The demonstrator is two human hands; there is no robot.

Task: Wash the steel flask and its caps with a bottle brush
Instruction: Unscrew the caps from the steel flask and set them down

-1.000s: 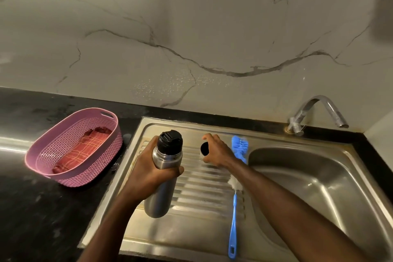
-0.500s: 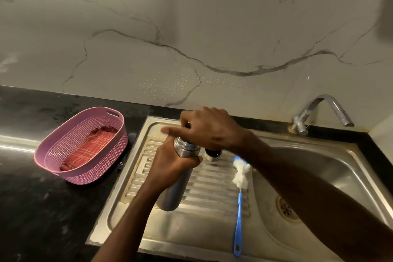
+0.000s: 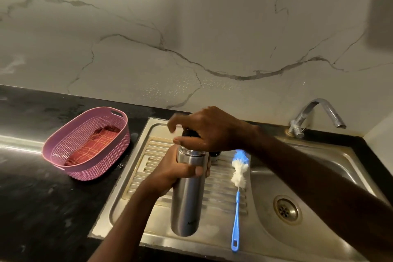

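While flask (image 3: pixel 187 193) capped, cloth (image 3: pixel 93 147) in basket (image 3: pixel 63 155).

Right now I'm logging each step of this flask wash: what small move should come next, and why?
Probably twist the black cap off. The left hand holds the flask upright over the drainboard, the right hand curls over the cap, and the brush lies unused beside it.

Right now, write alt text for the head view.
Over a steel sink, the left hand grips an upright flask while the right hand grips its black cap. A blue brush lies on the drainboard; a pink basket sits left.
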